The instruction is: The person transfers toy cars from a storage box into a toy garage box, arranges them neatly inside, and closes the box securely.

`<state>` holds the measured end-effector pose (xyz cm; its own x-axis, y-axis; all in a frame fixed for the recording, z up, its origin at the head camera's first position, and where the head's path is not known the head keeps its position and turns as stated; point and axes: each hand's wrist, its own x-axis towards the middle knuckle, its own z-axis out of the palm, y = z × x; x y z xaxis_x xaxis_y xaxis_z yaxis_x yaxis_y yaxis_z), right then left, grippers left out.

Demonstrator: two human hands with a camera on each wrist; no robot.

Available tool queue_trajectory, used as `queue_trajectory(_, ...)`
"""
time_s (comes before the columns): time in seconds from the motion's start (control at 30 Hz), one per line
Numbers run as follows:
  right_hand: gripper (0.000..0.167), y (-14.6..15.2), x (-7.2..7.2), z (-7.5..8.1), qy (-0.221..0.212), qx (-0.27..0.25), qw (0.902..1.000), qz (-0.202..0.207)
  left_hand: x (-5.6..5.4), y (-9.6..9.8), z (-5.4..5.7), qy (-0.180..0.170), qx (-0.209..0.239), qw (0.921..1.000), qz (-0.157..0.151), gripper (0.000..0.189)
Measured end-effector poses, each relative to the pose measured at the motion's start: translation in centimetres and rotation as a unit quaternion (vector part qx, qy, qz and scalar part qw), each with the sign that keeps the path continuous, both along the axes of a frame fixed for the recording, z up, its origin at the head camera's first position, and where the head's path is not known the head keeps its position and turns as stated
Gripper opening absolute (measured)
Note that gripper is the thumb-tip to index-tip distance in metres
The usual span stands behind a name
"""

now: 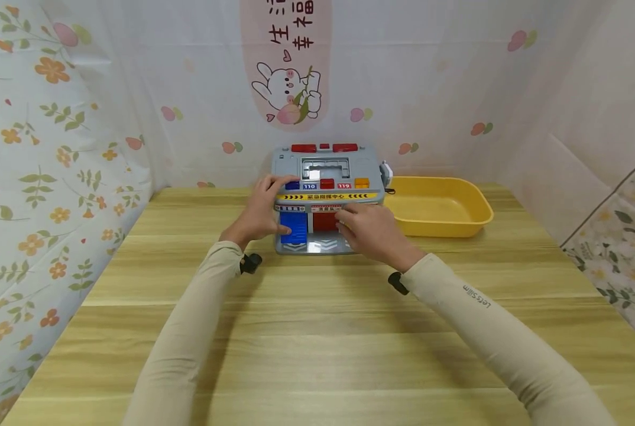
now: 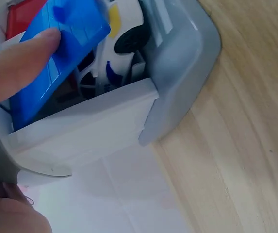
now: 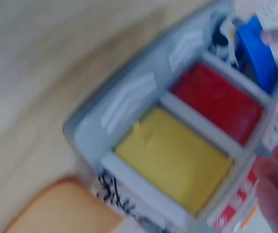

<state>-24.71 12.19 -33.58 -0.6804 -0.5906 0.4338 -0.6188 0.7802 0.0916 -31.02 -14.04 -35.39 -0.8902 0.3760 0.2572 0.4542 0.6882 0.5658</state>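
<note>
A grey toy garage station (image 1: pixel 282 168) with red lights and coloured buttons stands near the back of the table. My left hand (image 1: pixel 258 214) spans its left front, fingers at the roof edge by the blue button (image 1: pixel 292 185). The left thumb touches the blue door (image 2: pixel 56 53), which is tilted up; under it a white toy car (image 2: pixel 125 24) shows in the left wrist view. My right hand (image 1: pixel 373 232) is at the station's right front, fingers bent near the sign strip, with nothing visible in them. The red door (image 3: pixel 219 102) and yellow door (image 3: pixel 170 160) are down.
A yellow plastic basin (image 1: pixel 442 228) stands to the right of the station, close beside it. A small white piece (image 1: pixel 386 173) sticks out on the station's right side. Behind the wooden table (image 1: pixel 317 343) hangs a printed cloth (image 1: pixel 190 89).
</note>
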Motion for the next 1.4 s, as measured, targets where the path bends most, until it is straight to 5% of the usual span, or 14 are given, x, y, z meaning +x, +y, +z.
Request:
queue_trajectory(0.2,0.016,1.9,-0.9,1.4,0.071,-0.061,0.9956,0.001,0.3,0.3,0.0,0.009,-0.015,0.9999,0.001,0.11)
queue_trajectory(0.5,0.017,1.6,-1.1,0.5,0.072,-0.043,0.9953,0.049,0.3,-0.2,0.3,0.003,-0.025,0.9996,-0.016,0.109)
queue_trajectory(0.67,0.019,1.3,-2.0,1.1,0.097,-0.076,0.992,0.028,0.4,-0.6,0.6,-0.001,-0.036,0.9985,-0.04,0.11)
queue_trajectory(1.0,0.037,3.0,-4.2,0.7,-0.021,-0.102,0.9905,-0.09,0.8,-0.5,-0.4,0.036,-0.078,0.9947,-0.055,0.13)
queue_trajectory(1.4,0.038,3.7,-4.4,-0.1,-0.032,-0.135,0.9871,-0.08,0.9,-0.1,-2.5,0.112,-0.087,0.9897,-0.015,0.137)
